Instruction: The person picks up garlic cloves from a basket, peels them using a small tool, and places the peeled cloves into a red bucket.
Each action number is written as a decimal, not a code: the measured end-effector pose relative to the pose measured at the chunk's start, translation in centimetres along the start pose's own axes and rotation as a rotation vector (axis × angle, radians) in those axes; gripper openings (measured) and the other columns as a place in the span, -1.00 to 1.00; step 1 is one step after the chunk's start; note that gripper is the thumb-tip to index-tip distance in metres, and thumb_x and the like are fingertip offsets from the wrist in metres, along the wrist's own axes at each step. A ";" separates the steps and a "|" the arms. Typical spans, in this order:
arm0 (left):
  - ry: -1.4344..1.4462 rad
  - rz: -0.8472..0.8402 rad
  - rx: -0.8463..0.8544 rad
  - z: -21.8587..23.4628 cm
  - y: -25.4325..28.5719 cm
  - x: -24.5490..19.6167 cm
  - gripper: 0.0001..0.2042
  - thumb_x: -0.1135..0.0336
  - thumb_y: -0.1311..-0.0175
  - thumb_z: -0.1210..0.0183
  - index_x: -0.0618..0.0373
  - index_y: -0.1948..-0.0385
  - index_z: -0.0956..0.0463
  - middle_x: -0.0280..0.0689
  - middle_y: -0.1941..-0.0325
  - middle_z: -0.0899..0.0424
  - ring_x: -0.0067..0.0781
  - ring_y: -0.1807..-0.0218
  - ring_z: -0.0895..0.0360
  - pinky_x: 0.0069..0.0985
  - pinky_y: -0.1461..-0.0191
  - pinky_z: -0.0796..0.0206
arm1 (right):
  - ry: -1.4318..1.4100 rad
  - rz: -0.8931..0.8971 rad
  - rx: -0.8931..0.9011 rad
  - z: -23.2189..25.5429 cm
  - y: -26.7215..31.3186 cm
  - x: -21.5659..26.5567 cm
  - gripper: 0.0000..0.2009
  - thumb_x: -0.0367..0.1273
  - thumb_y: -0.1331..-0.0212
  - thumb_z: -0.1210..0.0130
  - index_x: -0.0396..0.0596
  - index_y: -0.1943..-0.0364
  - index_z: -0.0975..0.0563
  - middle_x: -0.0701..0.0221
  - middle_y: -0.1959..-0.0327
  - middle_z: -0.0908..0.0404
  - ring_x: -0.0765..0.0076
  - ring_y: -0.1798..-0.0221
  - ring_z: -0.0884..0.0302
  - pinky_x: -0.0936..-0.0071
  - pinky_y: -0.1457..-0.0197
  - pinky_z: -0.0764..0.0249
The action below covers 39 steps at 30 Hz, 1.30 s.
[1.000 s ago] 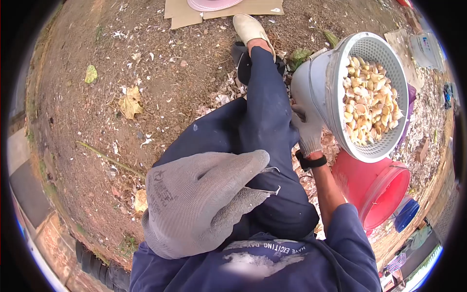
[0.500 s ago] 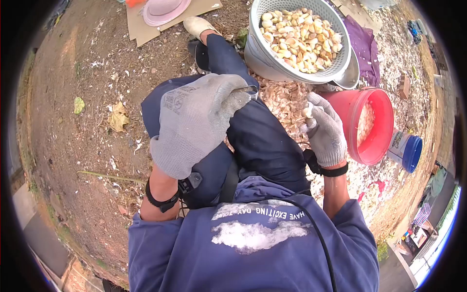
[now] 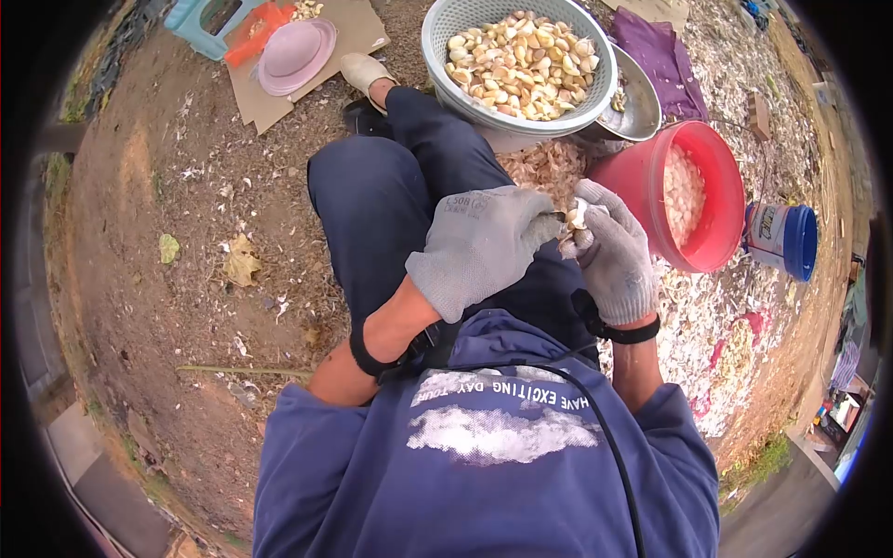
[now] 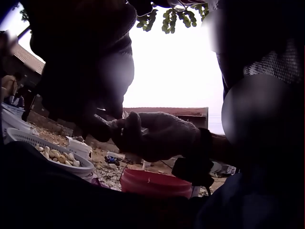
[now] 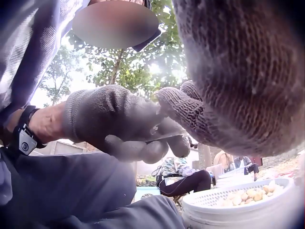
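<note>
In the head view my left hand (image 3: pixel 493 242), in a grey coated glove, holds a thin metal tool that showed two prongs earlier. A sliver of the metal tool (image 5: pixel 164 138) shows between its fingers in the right wrist view. Right beside it, my right hand (image 3: pixel 621 256) in a knit glove pinches pale garlic cloves (image 3: pixel 581 232) with bits of skin. The two hands' fingertips meet at the cloves, above my thigh. In the left wrist view the right hand (image 4: pixel 157 136) appears dim, its fingers curled in at the thumb.
Ahead, a grey colander (image 3: pixel 549 127) holds many garlic cloves (image 3: pixel 521 70). A metal bowl (image 3: pixel 642 107) stands beside it. On the right are a red bucket (image 3: pixel 637 191) with pale cloves inside and a blue-lidded tub (image 3: pixel 800 244). Garlic skins (image 3: pixel 549 167) cover the ground between.
My right hand has come back from beside the colander bucket and now holds cloves. The left hand has moved right to meet it. The head view has shifted, bringing the red bucket fully into sight.
</note>
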<state>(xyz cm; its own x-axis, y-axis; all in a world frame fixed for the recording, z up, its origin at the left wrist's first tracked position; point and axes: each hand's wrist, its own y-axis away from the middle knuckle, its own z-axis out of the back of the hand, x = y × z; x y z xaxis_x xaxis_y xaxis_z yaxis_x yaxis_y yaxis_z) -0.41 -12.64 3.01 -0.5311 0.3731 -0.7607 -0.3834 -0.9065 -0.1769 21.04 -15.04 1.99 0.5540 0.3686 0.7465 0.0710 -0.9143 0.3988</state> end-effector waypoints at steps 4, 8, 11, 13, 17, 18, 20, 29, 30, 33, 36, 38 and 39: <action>-0.048 0.057 0.065 -0.3 0.5 -0.4 -0.81 0.15 -0.37 -0.35 0.02 0.15 -0.74 -0.19 0.19 -0.81 -0.04 0.14 -0.77 -0.17 0.08 -0.59 | -0.006 0.016 0.044 0.3 0.9 -0.6 -0.61 -0.45 -0.50 -0.16 -0.37 -0.31 -0.50 0.25 0.06 -0.70 0.40 0.21 -0.70 0.26 0.09 -0.80; -0.081 0.052 0.009 -0.8 1.0 -0.8 -0.80 0.12 -0.39 -0.33 0.01 0.18 -0.75 -0.21 0.22 -0.80 -0.05 0.15 -0.77 -0.17 0.10 -0.58 | -0.028 0.008 0.056 0.5 1.5 -1.0 -0.63 -0.43 -0.54 -0.13 -0.36 -0.31 -0.50 0.25 0.04 -0.69 0.38 0.17 -0.69 0.22 0.01 -0.79; -0.111 0.042 -0.010 -1.0 1.0 -1.1 -0.79 0.11 -0.40 -0.31 0.01 0.18 -0.75 -0.22 0.24 -0.80 -0.05 0.16 -0.77 -0.16 0.11 -0.57 | -0.042 0.016 0.057 0.6 2.0 -1.2 -0.63 -0.41 -0.56 -0.11 -0.36 -0.31 -0.51 0.25 0.04 -0.69 0.37 0.15 -0.69 0.20 -0.04 -0.79; -0.119 0.042 0.005 -1.1 0.9 -1.3 -0.80 0.12 -0.41 -0.31 0.01 0.18 -0.75 -0.22 0.24 -0.80 -0.05 0.17 -0.77 -0.16 0.12 -0.57 | -0.044 0.019 0.057 0.5 2.3 -1.0 -0.63 -0.40 -0.57 -0.10 -0.36 -0.31 -0.51 0.25 0.04 -0.69 0.36 0.13 -0.70 0.19 -0.06 -0.79; -0.119 0.032 0.000 -2.0 1.0 -1.8 -0.82 0.14 -0.42 -0.29 0.00 0.18 -0.75 -0.22 0.25 -0.79 -0.05 0.17 -0.77 -0.17 0.12 -0.57 | 0.000 0.020 0.047 1.1 2.8 -0.9 -0.62 -0.40 -0.57 -0.11 -0.33 -0.33 -0.50 0.29 0.01 -0.70 0.36 0.05 -0.73 0.17 -0.18 -0.76; -0.120 0.031 0.001 -2.1 1.0 -1.9 -0.82 0.14 -0.42 -0.29 0.00 0.18 -0.75 -0.22 0.25 -0.79 -0.05 0.17 -0.77 -0.17 0.12 -0.57 | 0.042 0.000 0.060 1.3 2.9 -0.9 -0.62 -0.42 -0.55 -0.12 -0.33 -0.34 -0.50 0.29 -0.01 -0.70 0.35 0.02 -0.74 0.14 -0.21 -0.75; -0.089 -0.002 -0.009 -2.3 0.9 -2.1 -0.81 0.14 -0.43 -0.29 -0.01 0.17 -0.76 -0.22 0.25 -0.79 -0.05 0.17 -0.77 -0.17 0.11 -0.57 | 0.030 0.014 0.029 1.2 3.2 -0.8 -0.61 -0.44 -0.54 -0.15 -0.37 -0.33 -0.49 0.25 -0.04 -0.70 0.35 0.03 -0.74 0.14 -0.20 -0.76; -0.158 0.032 0.112 -1.9 -0.4 -2.8 -0.76 0.11 -0.45 -0.28 0.02 0.07 -0.75 -0.19 0.17 -0.81 -0.07 0.05 -0.76 -0.16 -0.02 -0.57 | -0.028 0.093 -0.006 4.5 3.1 -1.3 -0.64 -0.47 -0.50 -0.20 -0.32 -0.30 -0.54 0.25 -0.06 -0.73 0.38 0.05 -0.72 0.21 -0.14 -0.76; -0.154 0.030 0.115 -2.0 -0.7 -2.8 -0.76 0.11 -0.45 -0.28 0.02 0.07 -0.75 -0.19 0.17 -0.81 -0.07 0.05 -0.76 -0.16 -0.02 -0.57 | -0.054 0.098 -0.009 4.7 3.0 -1.3 -0.64 -0.47 -0.50 -0.21 -0.30 -0.30 -0.55 0.27 -0.05 -0.73 0.39 0.05 -0.72 0.22 -0.14 -0.75; -0.155 0.012 0.168 -1.8 -1.6 -2.9 -0.76 0.10 -0.44 -0.29 0.03 0.08 -0.75 -0.18 0.17 -0.80 -0.06 0.06 -0.76 -0.16 -0.02 -0.57 | -0.157 0.101 0.021 5.3 2.7 -1.1 -0.65 -0.46 -0.51 -0.20 -0.31 -0.29 -0.55 0.27 -0.04 -0.73 0.36 0.03 -0.72 0.20 -0.15 -0.75; -0.182 -0.058 0.180 -1.6 -2.6 -2.7 -0.76 0.11 -0.44 -0.29 0.04 0.08 -0.74 -0.16 0.16 -0.80 -0.04 0.07 -0.76 -0.16 -0.02 -0.57 | -0.222 0.106 0.055 5.0 2.4 -0.8 -0.66 -0.45 -0.53 -0.18 -0.31 -0.29 -0.56 0.27 -0.02 -0.72 0.35 0.03 -0.71 0.17 -0.15 -0.74; -0.174 -0.085 0.157 -1.5 -3.1 -2.8 -0.76 0.11 -0.43 -0.29 0.02 0.08 -0.73 -0.16 0.16 -0.80 -0.04 0.08 -0.76 -0.17 -0.01 -0.57 | -0.212 0.109 0.050 4.9 2.1 -0.7 -0.67 -0.44 -0.54 -0.17 -0.31 -0.28 -0.56 0.27 -0.01 -0.72 0.35 0.04 -0.70 0.17 -0.14 -0.74; -0.173 -0.084 0.158 -1.4 -3.3 -2.8 -0.76 0.11 -0.43 -0.29 0.02 0.08 -0.73 -0.16 0.16 -0.80 -0.04 0.08 -0.76 -0.17 -0.01 -0.57 | -0.205 0.113 0.047 4.8 1.9 -0.7 -0.67 -0.43 -0.55 -0.15 -0.32 -0.28 -0.56 0.27 -0.01 -0.72 0.35 0.05 -0.69 0.16 -0.14 -0.73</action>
<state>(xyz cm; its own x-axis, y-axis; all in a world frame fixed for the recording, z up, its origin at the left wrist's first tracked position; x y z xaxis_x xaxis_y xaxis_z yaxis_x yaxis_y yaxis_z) 3.36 -10.99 4.82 -0.6088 0.4865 -0.6266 -0.5376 -0.8339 -0.1251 24.74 -17.86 -0.31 0.7168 0.2263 0.6595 0.0352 -0.9564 0.2900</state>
